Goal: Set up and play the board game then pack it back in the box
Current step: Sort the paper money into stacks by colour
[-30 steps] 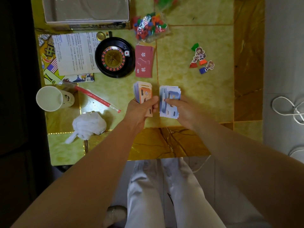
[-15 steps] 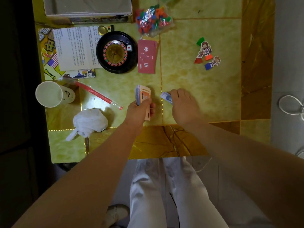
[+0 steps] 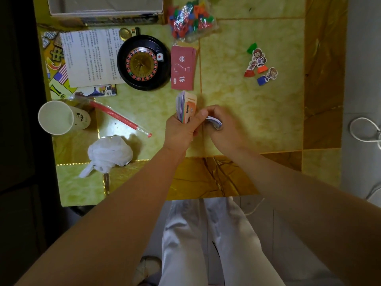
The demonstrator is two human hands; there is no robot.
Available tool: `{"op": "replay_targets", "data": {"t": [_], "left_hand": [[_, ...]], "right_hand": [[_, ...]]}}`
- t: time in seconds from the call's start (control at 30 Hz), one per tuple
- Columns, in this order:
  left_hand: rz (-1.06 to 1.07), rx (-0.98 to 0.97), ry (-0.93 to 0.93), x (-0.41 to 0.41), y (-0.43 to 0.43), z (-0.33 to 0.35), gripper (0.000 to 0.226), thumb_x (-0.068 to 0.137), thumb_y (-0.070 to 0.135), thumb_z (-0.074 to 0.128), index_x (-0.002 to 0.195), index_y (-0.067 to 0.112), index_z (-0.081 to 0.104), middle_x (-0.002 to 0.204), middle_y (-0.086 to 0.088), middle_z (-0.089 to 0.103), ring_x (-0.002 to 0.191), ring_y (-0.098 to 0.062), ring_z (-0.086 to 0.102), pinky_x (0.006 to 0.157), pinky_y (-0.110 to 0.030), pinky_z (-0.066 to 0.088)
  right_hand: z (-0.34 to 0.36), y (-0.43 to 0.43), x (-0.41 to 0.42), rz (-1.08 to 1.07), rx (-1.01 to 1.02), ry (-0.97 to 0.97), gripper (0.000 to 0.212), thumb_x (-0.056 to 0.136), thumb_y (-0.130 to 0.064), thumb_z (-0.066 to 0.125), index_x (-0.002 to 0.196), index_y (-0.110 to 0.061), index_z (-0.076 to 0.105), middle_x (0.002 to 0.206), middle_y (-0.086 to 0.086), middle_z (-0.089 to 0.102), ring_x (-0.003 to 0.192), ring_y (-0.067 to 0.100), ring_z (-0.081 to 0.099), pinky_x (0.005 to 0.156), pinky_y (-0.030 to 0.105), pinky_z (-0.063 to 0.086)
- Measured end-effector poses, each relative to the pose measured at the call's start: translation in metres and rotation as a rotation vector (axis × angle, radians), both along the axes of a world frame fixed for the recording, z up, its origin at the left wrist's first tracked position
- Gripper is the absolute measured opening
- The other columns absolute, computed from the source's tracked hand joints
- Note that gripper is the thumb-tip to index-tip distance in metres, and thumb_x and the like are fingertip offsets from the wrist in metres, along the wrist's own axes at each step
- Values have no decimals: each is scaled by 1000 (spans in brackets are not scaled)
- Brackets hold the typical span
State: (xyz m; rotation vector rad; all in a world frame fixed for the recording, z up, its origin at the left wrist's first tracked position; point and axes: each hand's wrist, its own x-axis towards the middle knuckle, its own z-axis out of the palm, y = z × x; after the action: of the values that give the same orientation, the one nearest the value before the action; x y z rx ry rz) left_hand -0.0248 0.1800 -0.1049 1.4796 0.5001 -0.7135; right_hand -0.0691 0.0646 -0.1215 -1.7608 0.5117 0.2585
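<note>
My right hand [image 3: 224, 131] has come off the table [image 3: 257, 112] and moved over to my left hand [image 3: 181, 132]. Half a second ago they were apart; now they touch at the thumbs.

My left hand grips the orange pile [image 3: 188, 108] of play money. The pile stands up on its edge, and its long side points away from me, toward the red cards [image 3: 183, 68]. My right fingers are curled around the blue pile [image 3: 214, 122]. Only one corner of it peeks out, so I can't be sure how it is turned, but it looks bent.

The blue pile sits just to the right of the orange pile, a bit nearer to me. I think the next thing is to slide blue to the left, against orange. My right hand is the closer one for that.
</note>
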Motion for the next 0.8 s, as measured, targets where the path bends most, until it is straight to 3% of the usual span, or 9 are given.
{"op": "replay_targets", "data": {"t": [0.1,0.23,0.37,0.47,0.53,0.6,0.67,0.73,0.8], "left_hand": [[24,50,-41,-1,-6,1,25,82,22,75,80,5,57,61,-2,47,52,-8,45,50,-18,40],[-24,35,-85,-3,-9,1,16,79,16,77,74,13,63,62,7,56,59,-5,51,59,-18,43],[75,13,-83,-3,-12,7,14,83,12,73,80,5,62,63,-3,54,53,-6,51,51,-16,42],[-30,46,-15,-1,-3,11,19,84,5,70,68,7,59,48,4,53,42,-6,48,44,-17,39],[-176,89,20,-1,10,11,27,85,6,69,61,9,56,44,2,51,39,-7,43,41,-17,36],[-232,111,39,-1,20,13,27,87,7,68,63,7,55,48,-4,48,37,-8,41,40,-17,34],[-200,134,43,-1,28,16,27,88,5,66,63,5,54,53,-9,46,35,-7,41,38,-16,34],[-146,165,40,-1,34,19,29,88,4,65,62,6,53,55,-9,46,34,-6,41,38,-16,34],[-109,207,43,1,46,20,28,87,6,66,63,7,54,56,-9,46,35,-7,40,39,-18,34]], "right_hand": [[-6,0,1,-24,28,57,28,90,11,44,107,-2,61,86,-11,60,77,-13,56,74,8,43],[-8,-3,5,-19,33,96,33,87,13,42,98,-13,58,87,-8,61,80,-7,57,74,12,44],[-3,-4,8,-35,77,209,34,85,-1,50,118,-8,53,104,11,63,95,24,63,88,39,53],[3,-12,7,40,117,299,48,69,-20,55,117,-12,58,98,15,67,84,30,68,77,51,57],[16,-11,5,113,184,329,36,75,-6,53,107,-20,64,90,17,67,78,31,65,73,48,55],[25,-8,3,131,263,415,42,88,3,48,113,-28,60,104,22,65,91,38,63,82,48,51],[28,1,1,153,320,460,41,96,1,46,127,-25,52,126,29,56,113,46,55,99,56,45],[27,11,1,128,356,447,38,97,-1,46,129,-21,50,129,30,53,116,45,53,100,59,43],[29,23,3,57,365,445,31,97,-3,50,124,-15,53,127,22,59,113,37,60,97,54,48]]}}
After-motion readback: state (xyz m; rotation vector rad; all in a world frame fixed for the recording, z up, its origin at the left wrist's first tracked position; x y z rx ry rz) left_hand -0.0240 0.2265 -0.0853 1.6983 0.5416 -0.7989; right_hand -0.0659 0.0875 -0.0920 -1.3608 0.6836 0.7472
